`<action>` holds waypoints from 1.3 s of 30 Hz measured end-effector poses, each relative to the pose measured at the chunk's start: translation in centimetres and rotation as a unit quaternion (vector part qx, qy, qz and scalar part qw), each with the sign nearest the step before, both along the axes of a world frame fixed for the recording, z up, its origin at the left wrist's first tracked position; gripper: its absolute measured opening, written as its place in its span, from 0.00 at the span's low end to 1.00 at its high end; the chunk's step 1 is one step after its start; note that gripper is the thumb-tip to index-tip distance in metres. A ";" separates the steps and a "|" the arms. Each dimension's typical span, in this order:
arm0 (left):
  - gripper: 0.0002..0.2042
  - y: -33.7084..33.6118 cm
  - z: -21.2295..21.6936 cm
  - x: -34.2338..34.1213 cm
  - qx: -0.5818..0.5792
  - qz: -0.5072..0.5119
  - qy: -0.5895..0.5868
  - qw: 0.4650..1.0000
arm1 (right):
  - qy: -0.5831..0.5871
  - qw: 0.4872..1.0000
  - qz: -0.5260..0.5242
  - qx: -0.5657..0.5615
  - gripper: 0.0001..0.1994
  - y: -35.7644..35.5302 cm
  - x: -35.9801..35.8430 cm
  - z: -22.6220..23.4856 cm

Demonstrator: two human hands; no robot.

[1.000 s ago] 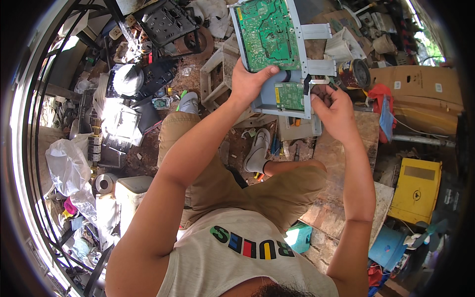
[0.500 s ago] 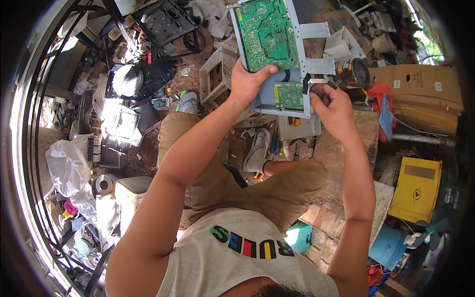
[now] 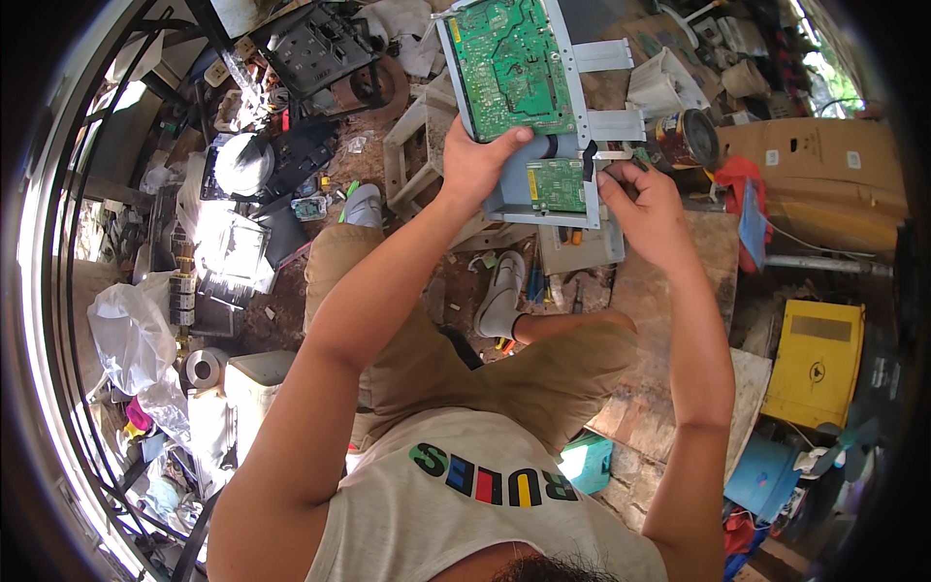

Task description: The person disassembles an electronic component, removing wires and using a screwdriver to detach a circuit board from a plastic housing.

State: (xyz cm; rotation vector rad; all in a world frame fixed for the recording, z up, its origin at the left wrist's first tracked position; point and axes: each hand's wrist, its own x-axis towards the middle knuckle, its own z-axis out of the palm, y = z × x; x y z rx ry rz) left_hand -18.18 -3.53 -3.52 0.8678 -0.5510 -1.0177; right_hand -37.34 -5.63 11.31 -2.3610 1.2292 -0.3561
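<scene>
inside gray metal tray [image 3: 514, 194] sit 2 green pcbs [image 3: 512, 73]; l hand [image 3: 478, 160] grips edge, r hand [image 3: 645, 206] can't tell.

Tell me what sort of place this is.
Probably an electronics repair or salvage workspace, though I can't tell which. What suggests it: a metal chassis carrying two green circuit boards, and a slotted black plastic housing to their left.

the fingers of the left hand [image 3: 473, 163] are hidden behind the metal chassis [image 3: 511, 192]. whether the right hand [image 3: 644, 209] pinches anything at the chassis's side is too small to tell. the upper edge cuts off the far end of the large green board [image 3: 514, 73]. the chassis covers part of the pale stool [image 3: 415, 192].
</scene>
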 end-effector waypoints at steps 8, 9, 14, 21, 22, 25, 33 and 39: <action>0.30 0.1 0.2 -0.5 0.000 0.001 0.026 1.000 | -0.157 0.985 -0.023 0.074 0.10 -0.4 -1.6 -0.7; 0.30 0.1 0.0 -0.3 -0.001 0.003 0.035 0.999 | -0.203 0.975 -0.020 0.092 0.09 -0.7 -1.7 -0.9; 0.37 -0.5 -1.4 -0.2 -0.008 -0.053 0.084 0.995 | -0.464 0.774 -0.147 0.405 0.05 -0.4 -4.7 -1.0; 0.37 -0.2 -1.6 0.1 0.038 0.008 -0.026 0.999 | -0.296 0.936 -0.062 0.180 0.10 6.4 -2.4 -0.5; 0.37 -0.4 -1.7 0.0 0.058 0.026 -0.057 0.996 | -0.236 0.967 -0.035 0.094 0.11 7.2 -1.9 0.6; 0.34 -0.5 -1.0 -0.6 0.050 0.068 -0.087 0.993 | -0.106 0.993 0.009 -0.041 0.15 6.3 -0.7 -0.6; 0.34 -0.4 -1.8 0.4 0.083 0.126 -0.187 0.971 | 0.003 0.983 0.092 0.159 0.09 8.4 -1.3 -11.6; 0.37 -0.3 -4.9 1.6 0.157 0.103 -0.237 0.953 | -0.027 0.971 -0.043 0.233 0.09 8.2 -2.1 -21.7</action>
